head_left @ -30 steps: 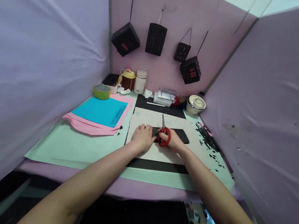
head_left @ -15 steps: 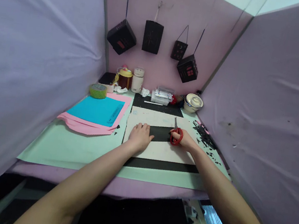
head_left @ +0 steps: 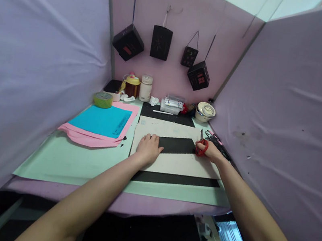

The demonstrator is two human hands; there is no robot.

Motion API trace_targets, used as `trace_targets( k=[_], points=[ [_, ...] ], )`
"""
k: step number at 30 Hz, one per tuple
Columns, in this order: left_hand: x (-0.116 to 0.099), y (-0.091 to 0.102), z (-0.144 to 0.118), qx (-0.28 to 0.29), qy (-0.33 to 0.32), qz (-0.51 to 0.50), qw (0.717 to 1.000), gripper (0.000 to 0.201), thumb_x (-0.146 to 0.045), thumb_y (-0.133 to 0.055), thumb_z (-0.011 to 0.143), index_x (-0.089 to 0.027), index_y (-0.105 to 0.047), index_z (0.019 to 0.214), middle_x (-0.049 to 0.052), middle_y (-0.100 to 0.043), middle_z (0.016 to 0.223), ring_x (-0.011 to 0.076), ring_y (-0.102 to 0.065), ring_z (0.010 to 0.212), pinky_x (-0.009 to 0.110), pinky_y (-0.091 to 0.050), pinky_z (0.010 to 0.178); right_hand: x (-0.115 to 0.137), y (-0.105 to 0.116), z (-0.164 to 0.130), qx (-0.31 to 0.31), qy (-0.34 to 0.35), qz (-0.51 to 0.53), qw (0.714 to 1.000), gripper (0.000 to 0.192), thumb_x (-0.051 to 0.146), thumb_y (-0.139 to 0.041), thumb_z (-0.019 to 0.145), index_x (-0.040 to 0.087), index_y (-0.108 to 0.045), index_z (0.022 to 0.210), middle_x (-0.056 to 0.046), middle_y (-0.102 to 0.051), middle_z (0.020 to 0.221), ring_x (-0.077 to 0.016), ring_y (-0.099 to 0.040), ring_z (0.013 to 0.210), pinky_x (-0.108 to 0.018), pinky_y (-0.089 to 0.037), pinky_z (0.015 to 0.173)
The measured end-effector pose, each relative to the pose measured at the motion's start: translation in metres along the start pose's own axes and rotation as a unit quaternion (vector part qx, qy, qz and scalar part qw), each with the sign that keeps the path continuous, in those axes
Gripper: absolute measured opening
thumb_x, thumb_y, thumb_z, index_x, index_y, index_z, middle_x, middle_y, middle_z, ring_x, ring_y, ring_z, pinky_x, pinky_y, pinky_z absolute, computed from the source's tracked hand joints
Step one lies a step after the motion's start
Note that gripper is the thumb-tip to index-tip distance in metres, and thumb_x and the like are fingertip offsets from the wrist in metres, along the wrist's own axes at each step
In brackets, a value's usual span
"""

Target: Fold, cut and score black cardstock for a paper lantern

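Observation:
My left hand (head_left: 148, 150) lies flat with fingers spread on the left end of a black paper strip (head_left: 175, 145). The strip rests on a pale board (head_left: 184, 165). Just past the strip's right end, my right hand (head_left: 210, 151) holds red-handled scissors (head_left: 202, 147), their blades pointing away from me. Whether a scrap is also in its fingers, I cannot tell. Another black sheet (head_left: 176, 179) shows as a band under the board's near edge.
Black scraps (head_left: 217, 141) lie at the right. On the left are blue paper (head_left: 101, 120), pink sheets (head_left: 90, 140) and a roll of green tape (head_left: 103, 100). A white bottle (head_left: 145, 89), a pen case (head_left: 172, 105) and a lidded bowl (head_left: 205, 111) line the back. Black boxes (head_left: 161, 43) hang above.
My right hand has moved right with the scissors, away from the strip's right end, which now shows. My left hand stays on the strip. The view has shifted slightly.

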State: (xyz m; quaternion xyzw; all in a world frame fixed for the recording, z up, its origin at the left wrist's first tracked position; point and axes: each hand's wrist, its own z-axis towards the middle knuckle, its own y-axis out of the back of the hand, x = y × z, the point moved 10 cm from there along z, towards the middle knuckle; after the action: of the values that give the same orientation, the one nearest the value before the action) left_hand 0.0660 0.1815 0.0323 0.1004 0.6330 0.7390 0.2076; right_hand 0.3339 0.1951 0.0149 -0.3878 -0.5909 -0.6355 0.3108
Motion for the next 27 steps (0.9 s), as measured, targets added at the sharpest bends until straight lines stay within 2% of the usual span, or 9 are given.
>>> trace_targets(
  k=[10,16,19,21,24,27],
  points=[
    [0.001,0.000,0.001,0.002,0.001,-0.001,1.000,0.048,-0.043,-0.044,0.092,-0.010,-0.049,0.127,0.016,-0.054,0.123,0.0330,-0.044,0.111,0.042,-0.037,0.091,0.004,0.003,-0.002,-0.008,0.014,-0.025,1.000,0.020,0.027,-0.056,0.065,0.013,-0.061,0.078,-0.001,-0.058,0.063,-0.0126,-0.051,0.056,-0.023,-0.040,0.054],
    [0.001,-0.002,0.001,-0.005,0.003,0.006,1.000,0.049,-0.043,-0.045,0.092,-0.011,-0.049,0.128,0.016,-0.054,0.123,0.0327,-0.044,0.110,0.041,-0.037,0.091,0.000,0.029,-0.005,-0.054,0.015,-0.041,0.998,0.023,0.030,-0.060,0.064,0.013,-0.060,0.079,-0.001,-0.057,0.061,-0.0129,-0.049,0.055,-0.025,-0.039,0.052],
    [0.001,-0.003,0.001,-0.004,0.004,0.005,1.000,0.049,-0.043,-0.045,0.092,-0.011,-0.049,0.128,0.015,-0.054,0.123,0.0324,-0.044,0.111,0.041,-0.036,0.092,0.015,0.039,-0.011,-0.076,0.031,-0.029,0.996,0.031,0.036,-0.060,0.069,0.013,-0.061,0.090,-0.001,-0.058,0.067,-0.0124,-0.049,0.057,-0.024,-0.039,0.054],
    [0.001,-0.003,0.001,-0.001,0.005,0.004,1.000,0.049,-0.043,-0.044,0.093,-0.011,-0.048,0.130,0.015,-0.053,0.124,0.0324,-0.043,0.112,0.041,-0.036,0.092,0.031,0.029,-0.014,-0.056,0.055,-0.016,0.997,0.034,0.038,-0.060,0.072,0.013,-0.061,0.095,0.000,-0.058,0.067,-0.0120,-0.049,0.057,-0.024,-0.039,0.055],
    [0.002,-0.003,0.001,0.001,0.007,0.007,1.000,0.050,-0.043,-0.043,0.093,-0.011,-0.047,0.131,0.016,-0.052,0.126,0.0326,-0.043,0.113,0.042,-0.036,0.093,0.053,-0.004,-0.017,0.018,0.094,0.003,0.995,0.032,0.042,-0.058,0.077,0.014,-0.060,0.094,0.002,-0.056,0.060,-0.0119,-0.048,0.055,-0.024,-0.040,0.056],
    [0.001,-0.003,0.000,-0.003,0.009,0.008,1.000,0.050,-0.043,-0.044,0.092,-0.012,-0.047,0.131,0.015,-0.053,0.126,0.0321,-0.043,0.112,0.041,-0.036,0.094,0.056,-0.035,-0.019,0.068,0.092,0.003,0.993,0.032,0.046,-0.053,0.081,0.015,-0.059,0.085,0.002,-0.054,0.054,-0.0117,-0.048,0.051,-0.024,-0.039,0.053]
  ],
)
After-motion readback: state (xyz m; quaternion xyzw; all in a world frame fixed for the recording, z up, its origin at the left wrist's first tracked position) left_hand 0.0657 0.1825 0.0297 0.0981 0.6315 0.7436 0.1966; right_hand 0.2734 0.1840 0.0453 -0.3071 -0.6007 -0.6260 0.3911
